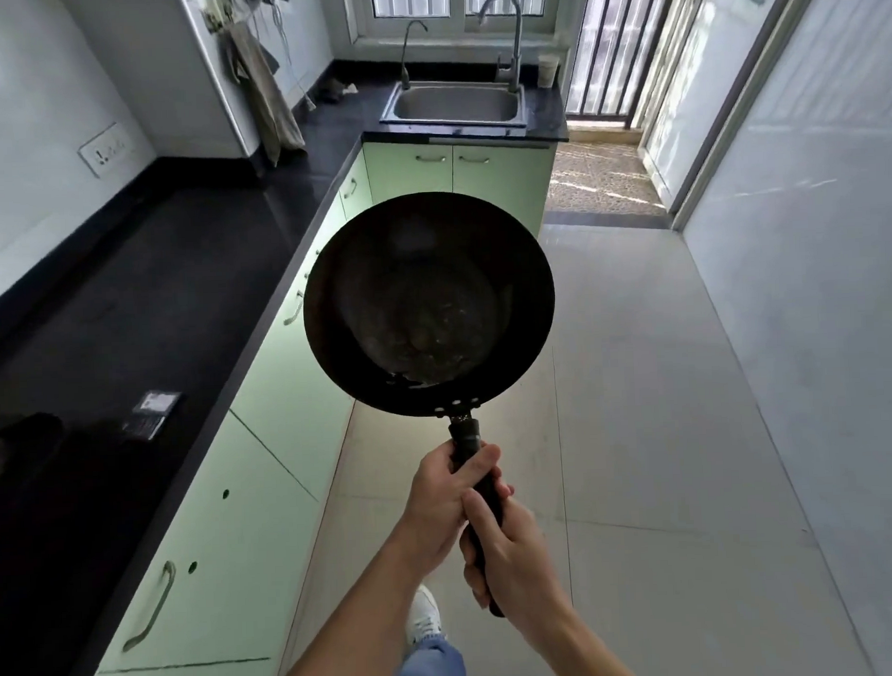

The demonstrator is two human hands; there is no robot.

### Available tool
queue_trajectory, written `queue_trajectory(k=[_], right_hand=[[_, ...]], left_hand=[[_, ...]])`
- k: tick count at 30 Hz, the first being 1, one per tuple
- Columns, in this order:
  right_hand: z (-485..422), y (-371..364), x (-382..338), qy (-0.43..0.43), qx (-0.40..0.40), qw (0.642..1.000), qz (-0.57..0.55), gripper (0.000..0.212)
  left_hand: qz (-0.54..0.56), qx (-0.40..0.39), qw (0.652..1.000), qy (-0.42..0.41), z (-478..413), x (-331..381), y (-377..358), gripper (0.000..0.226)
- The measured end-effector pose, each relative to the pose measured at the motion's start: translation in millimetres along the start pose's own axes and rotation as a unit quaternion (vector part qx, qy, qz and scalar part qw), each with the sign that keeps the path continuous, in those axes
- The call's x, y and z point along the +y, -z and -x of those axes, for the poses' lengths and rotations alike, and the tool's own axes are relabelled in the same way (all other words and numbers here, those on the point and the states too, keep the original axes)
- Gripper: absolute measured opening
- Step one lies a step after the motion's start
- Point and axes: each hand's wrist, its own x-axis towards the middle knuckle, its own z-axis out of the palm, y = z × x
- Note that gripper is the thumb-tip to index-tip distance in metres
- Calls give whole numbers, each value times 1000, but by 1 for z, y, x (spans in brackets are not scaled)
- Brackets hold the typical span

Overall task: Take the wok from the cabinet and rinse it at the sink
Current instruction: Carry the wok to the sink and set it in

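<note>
One wok (429, 303) is held out over the floor by its handle (477, 493), with two hands wrapped around it. The left hand (447, 494) grips higher, the right hand (512, 548) just below. One sink (455, 105) with two taps lies far ahead of the hands.

I see daylight pouring in from the barred white-framed window (455, 1) ahead, washing it out. The glossy black stone countertop (129, 308) stays dim, faintly reflective. Straight edges bow at my frame's margins; focus is slightly soft throughout.
</note>
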Motion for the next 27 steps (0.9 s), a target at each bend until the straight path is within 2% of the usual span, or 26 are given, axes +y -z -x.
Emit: queue_trajectory(k=[7, 12, 24, 27], right_hand=[[-117, -29, -52, -4, 29, 1000, -8, 27], [-182, -31, -77, 11, 28, 1000, 0, 24], [-368, 26, -128, -16, 1, 1000, -21, 26], [-422, 56, -150, -30, -8, 999, -14, 25]], left_hand=[[-30, -22, 999, 7, -111, 73, 32, 30], [-16, -30, 999, 43, -181, 109, 42, 24], [17, -17, 997, 80, -372, 159, 17, 40], [11, 11, 996, 87, -431, 175, -4, 33]])
